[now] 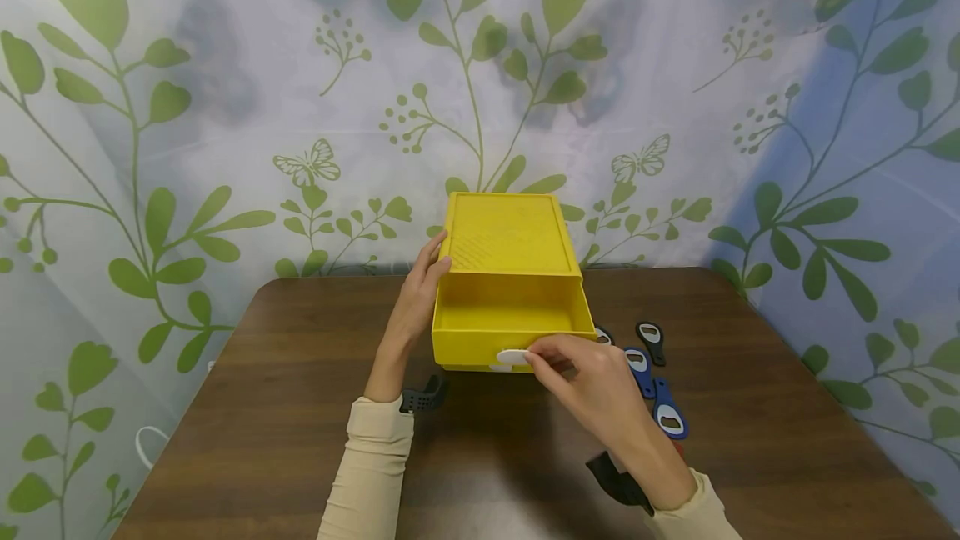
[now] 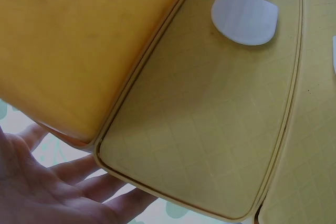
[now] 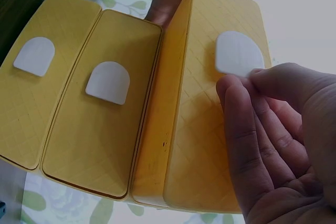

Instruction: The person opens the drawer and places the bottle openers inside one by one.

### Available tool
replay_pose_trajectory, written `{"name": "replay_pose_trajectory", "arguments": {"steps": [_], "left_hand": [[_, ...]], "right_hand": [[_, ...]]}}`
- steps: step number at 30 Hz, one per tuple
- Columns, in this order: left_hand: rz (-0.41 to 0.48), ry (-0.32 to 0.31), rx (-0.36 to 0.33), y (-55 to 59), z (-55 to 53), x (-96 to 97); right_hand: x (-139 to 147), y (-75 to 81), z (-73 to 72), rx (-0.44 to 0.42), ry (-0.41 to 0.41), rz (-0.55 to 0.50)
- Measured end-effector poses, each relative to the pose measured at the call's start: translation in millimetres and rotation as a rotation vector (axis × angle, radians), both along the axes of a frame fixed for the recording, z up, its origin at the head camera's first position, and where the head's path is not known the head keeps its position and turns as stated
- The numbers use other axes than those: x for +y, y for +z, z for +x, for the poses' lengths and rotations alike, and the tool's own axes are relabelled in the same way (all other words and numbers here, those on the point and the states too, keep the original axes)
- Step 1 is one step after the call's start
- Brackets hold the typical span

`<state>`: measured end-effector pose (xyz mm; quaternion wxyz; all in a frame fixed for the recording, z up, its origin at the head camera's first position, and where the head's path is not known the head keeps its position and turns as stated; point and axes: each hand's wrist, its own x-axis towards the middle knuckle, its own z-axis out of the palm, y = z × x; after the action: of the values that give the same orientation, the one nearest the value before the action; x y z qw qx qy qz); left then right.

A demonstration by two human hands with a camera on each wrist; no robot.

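Observation:
A yellow plastic drawer unit (image 1: 513, 232) stands on the table with its top drawer (image 1: 457, 348) pulled out. My right hand (image 1: 600, 382) pinches the white pull tab (image 1: 512, 356) of that drawer between thumb and fingertips. Against the unit's left side rests my left hand (image 1: 408, 311), its fingers extended along the wall. The drawer's inner back wall (image 1: 517, 290) shows above its front. In the right wrist view, two more drawer fronts (image 3: 94, 145) with white tabs (image 3: 108, 82) sit closed below the open one.
Right of the unit lie several bottle openers, among them a black one (image 1: 651, 342) and a blue one (image 1: 669, 415); my right hand and forearm partly cover the group. The brown wooden table (image 1: 300, 407) meets a leaf-patterned curtain (image 1: 247, 107) behind.

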<state>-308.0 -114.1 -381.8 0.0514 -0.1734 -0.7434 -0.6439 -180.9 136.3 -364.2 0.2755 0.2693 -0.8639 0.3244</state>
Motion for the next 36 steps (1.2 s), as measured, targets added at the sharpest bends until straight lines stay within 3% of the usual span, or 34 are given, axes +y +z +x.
{"name": "replay_pose_trajectory", "arguments": {"steps": [17,36], "left_hand": [[0.015,-0.033,0.022,1.0,-10.6,-2.1],[0.035,-0.050,0.014,-1.6,-18.9,-6.3]], "right_hand": [[-2,1.3,12.3,0.026,0.040,-0.014],[-8,2.8,8.4,0.012,0.056,-0.033]]}}
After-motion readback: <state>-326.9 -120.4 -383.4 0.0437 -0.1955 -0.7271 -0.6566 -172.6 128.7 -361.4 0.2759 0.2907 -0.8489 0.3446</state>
